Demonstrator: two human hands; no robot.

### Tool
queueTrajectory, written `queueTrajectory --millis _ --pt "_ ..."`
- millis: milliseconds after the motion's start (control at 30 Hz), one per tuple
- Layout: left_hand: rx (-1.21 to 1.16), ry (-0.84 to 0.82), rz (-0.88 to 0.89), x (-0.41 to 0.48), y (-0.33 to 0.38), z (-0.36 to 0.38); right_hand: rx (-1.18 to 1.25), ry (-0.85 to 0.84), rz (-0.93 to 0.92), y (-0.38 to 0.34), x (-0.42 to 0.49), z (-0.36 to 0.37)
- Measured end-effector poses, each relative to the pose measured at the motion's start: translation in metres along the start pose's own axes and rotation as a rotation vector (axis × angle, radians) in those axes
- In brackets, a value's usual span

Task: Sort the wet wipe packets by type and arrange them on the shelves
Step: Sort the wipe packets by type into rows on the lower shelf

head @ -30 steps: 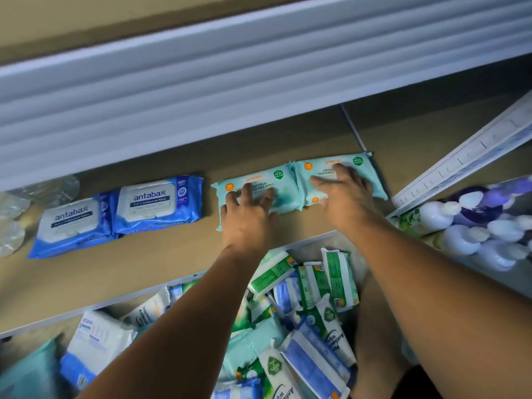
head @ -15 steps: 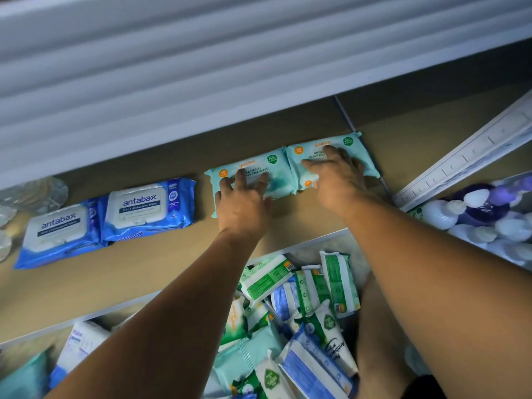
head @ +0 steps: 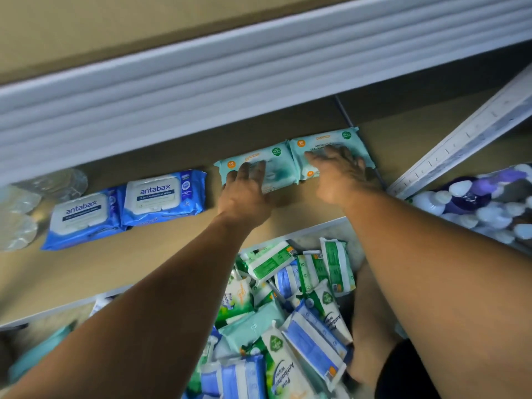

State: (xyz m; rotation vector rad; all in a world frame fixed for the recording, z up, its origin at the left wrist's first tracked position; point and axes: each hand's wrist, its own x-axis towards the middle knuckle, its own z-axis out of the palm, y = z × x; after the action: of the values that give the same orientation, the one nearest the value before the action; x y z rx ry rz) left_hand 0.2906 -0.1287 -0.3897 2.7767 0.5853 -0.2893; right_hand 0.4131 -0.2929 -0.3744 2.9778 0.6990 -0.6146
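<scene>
Shelf stock: teal wipes being seated

Shelf (head: 144, 269): two antabax packets (head: 161, 197) at left, two teal packets (head: 280, 168) side by side at right. Unsorted pile (head: 288, 312) below, probably the next reach, for a matching type. Left hand (head: 244, 194), right hand (head: 339, 174): fingers spread flat, each pressing one teal packet, apparently squaring the pair.

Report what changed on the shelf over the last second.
Both flat hands, left hand and right hand, seem to have nudged the two pale teal plastic wipe packets slightly toward the back of the tan shelf. Neither gripped or released anything. The two blue Antabax packets and the pile below stayed put.
</scene>
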Motion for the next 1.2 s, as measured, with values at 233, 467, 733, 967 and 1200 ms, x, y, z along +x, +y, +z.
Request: queueTrajectory --millis 233,467,733,967,1200 --pt "-0.106 0.019 0.007 -0.098 -0.050 -0.024 0.085 -0.033 -0.104 -0.049 -0.079 -0.016" --pt "-0.256 0.030 -0.169 -0.229 -0.126 -0.020 0.049 -0.139 -0.121 -0.093 -0.180 0.002" --pt "-0.382 -0.052 -0.374 -0.320 -0.179 -0.004 0.024 -0.308 -0.011 -0.136 -0.251 0.051" --pt "-0.436 -0.096 -0.506 -0.340 -0.205 0.009 -0.198 -0.346 0.104 -0.165 -0.265 0.067" --pt "-0.556 -0.143 -0.653 -0.346 -0.220 0.018 -0.205 -0.413 0.224 -0.173 -0.255 0.067"
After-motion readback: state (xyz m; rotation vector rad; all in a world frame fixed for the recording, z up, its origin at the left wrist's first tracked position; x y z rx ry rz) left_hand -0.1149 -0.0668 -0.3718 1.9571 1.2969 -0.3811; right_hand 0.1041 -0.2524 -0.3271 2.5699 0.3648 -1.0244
